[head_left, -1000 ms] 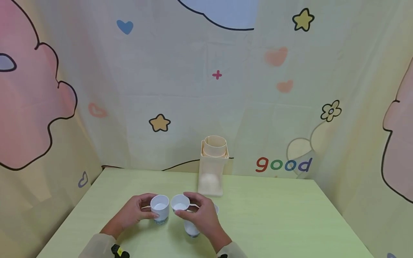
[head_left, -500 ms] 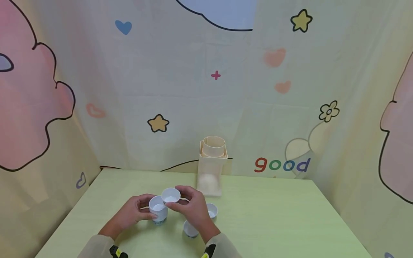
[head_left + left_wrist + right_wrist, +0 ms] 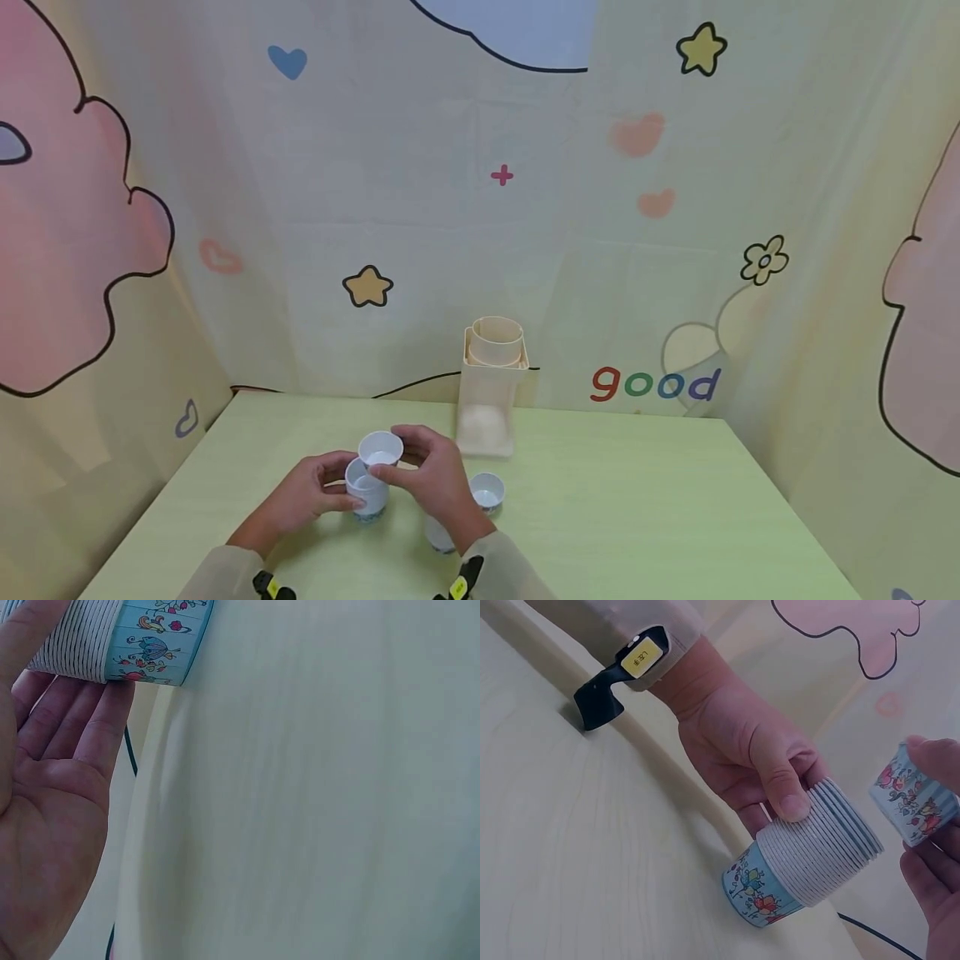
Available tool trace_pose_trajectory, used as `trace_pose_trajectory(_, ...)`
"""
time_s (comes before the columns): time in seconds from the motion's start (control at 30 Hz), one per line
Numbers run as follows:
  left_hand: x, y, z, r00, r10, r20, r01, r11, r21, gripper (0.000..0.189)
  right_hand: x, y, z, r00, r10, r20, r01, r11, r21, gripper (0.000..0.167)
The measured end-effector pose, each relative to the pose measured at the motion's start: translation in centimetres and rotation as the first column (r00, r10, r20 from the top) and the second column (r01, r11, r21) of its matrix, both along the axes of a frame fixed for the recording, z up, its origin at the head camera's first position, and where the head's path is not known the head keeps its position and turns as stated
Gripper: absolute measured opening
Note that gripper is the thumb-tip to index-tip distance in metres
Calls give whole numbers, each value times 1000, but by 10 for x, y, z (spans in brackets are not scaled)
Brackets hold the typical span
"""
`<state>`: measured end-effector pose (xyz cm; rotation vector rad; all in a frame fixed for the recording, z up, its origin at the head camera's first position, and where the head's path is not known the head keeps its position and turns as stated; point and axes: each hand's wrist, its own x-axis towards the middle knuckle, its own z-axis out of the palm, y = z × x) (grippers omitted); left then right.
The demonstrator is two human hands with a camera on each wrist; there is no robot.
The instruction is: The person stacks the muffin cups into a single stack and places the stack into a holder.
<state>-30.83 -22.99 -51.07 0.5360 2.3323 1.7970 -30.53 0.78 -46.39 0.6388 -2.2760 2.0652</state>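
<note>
My left hand [image 3: 318,489] grips a stack of nested paper cups [image 3: 367,500], thumb on one side and fingers on the other. White ribbed rims and a light blue printed bottom show on the stack [image 3: 817,847] in the right wrist view. Between the thumb and fingers of my right hand [image 3: 435,473] is a single paper cup [image 3: 380,450], its mouth up, overlapping the stack's top in the head view. Its printed flowers and blue stripes show on the cup [image 3: 915,796] in the right wrist view, apart from the stack's rim.
Two more paper cups stand on the table: one cup [image 3: 487,493] right of my right hand, another cup [image 3: 439,536] partly hidden under my right wrist. Behind them, near the back edge, stands a beige plastic holder [image 3: 487,404] with a round tube on top. Printed cloth encloses the table.
With the single cup, my right hand has moved left and slightly up, from beside the stack to over its mouth. The right-hand table cup has come into fuller view. My left hand stays put.
</note>
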Motion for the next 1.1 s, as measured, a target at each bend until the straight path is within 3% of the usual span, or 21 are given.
trace_pose_trajectory(0.53,-3,0,-1,1000,-15,-2,15,1000,-5,76,-4,-15,-6,1000,19,22,-20,999,46,50)
trace_pose_trajectory(1.1,-2,-1,-4,999,-29,-25,29,1000,2,67,0,-18,-17,999,3,38,-6,997,78,49)
